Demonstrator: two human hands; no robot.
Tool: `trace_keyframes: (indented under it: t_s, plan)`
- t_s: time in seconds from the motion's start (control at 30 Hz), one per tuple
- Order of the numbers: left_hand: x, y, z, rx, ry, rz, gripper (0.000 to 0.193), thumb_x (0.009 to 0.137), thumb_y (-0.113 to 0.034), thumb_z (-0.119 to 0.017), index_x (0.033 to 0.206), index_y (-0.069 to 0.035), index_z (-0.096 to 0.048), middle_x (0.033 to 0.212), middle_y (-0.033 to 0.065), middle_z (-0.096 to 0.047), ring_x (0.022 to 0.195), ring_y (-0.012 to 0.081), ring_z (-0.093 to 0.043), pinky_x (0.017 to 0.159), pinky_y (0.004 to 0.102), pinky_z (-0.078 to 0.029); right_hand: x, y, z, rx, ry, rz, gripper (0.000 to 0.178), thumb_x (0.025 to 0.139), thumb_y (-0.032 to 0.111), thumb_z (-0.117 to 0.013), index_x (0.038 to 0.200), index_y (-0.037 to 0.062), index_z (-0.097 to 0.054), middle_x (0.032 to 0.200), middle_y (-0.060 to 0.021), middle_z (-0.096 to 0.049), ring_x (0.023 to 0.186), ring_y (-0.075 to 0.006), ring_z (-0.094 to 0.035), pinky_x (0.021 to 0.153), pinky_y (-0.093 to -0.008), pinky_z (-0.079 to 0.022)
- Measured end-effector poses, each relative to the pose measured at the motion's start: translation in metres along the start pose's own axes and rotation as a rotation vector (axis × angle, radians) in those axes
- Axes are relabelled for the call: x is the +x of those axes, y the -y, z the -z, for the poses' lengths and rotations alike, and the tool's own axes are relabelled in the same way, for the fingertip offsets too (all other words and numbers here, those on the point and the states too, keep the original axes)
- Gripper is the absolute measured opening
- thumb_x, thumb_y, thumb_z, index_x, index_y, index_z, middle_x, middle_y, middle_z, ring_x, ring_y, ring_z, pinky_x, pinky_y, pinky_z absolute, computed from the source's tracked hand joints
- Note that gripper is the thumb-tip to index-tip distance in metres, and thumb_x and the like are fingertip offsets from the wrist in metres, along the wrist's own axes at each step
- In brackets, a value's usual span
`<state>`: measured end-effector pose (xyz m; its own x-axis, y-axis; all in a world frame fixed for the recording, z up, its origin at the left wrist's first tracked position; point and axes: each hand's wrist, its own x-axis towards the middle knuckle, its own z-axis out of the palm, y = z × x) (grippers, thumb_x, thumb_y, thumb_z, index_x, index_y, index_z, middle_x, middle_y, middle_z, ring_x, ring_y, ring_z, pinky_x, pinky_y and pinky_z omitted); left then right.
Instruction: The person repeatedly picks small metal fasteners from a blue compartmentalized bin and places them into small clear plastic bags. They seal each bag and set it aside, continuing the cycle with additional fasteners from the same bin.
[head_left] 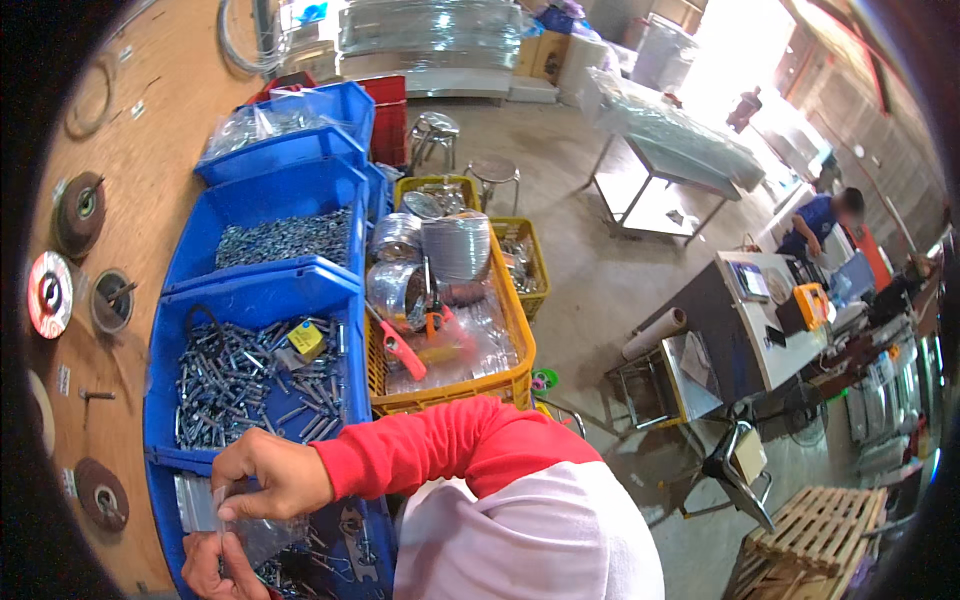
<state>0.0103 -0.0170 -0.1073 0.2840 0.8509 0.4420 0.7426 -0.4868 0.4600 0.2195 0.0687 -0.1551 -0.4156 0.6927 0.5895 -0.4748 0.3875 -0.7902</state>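
My right hand comes in from the right in a red sleeve, its fingers pinched on a small clear plastic bag. Just below it, my left hand pinches the same bag, and the fingertips of both hands nearly meet. The bag hangs over the nearest blue bin. In that bin lie metal hardware and a flat wrench-like metal piece. Beyond my right hand, another blue bin holds many metal anchor bolts and a small yellow box. The lower edge cuts off part of my left hand.
Farther blue bins hold small metal parts and plastic bags. A yellow crate beside them carries discs and pink-handled lighters. Abrasive discs hang on the wooden board at left. Stools, a desk and a seated person are to the right.
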Motion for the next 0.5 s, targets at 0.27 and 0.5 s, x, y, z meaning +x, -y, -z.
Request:
trace_keyframes:
  t_s: [0.27, 0.5]
  plan:
    - [0.015, -0.022, -0.008, 0.002, -0.108, -0.107, 0.018, 0.095, -0.011, -0.068, 0.082, 0.001, -0.068, 0.064, 0.0121, -0.056, 0.054, 0.0227, -0.048, 0.050, 0.0367, -0.035, -0.013, 0.012, 0.016, -0.143, -0.108, 0.162, 0.015, 0.089, 0.014, -0.076, 0.087, -0.0014, -0.073, 0.083, -0.0149, -0.071, 0.080, -0.0296, -0.069, 0.072, -0.0388, -0.053]
    - [0.017, -0.029, -0.012, -0.053, -0.101, -0.111, 0.026, 0.098, -0.019, -0.062, 0.087, 0.003, -0.071, 0.070, 0.0167, -0.065, 0.058, 0.0282, -0.057, 0.055, 0.0390, -0.041, -0.020, 0.026, 0.020, -0.150, -0.160, 0.196, 0.015, 0.088, 0.013, -0.076, 0.086, -0.0012, -0.073, 0.082, -0.0150, -0.071, 0.078, -0.0299, -0.069, 0.070, -0.0387, -0.052]
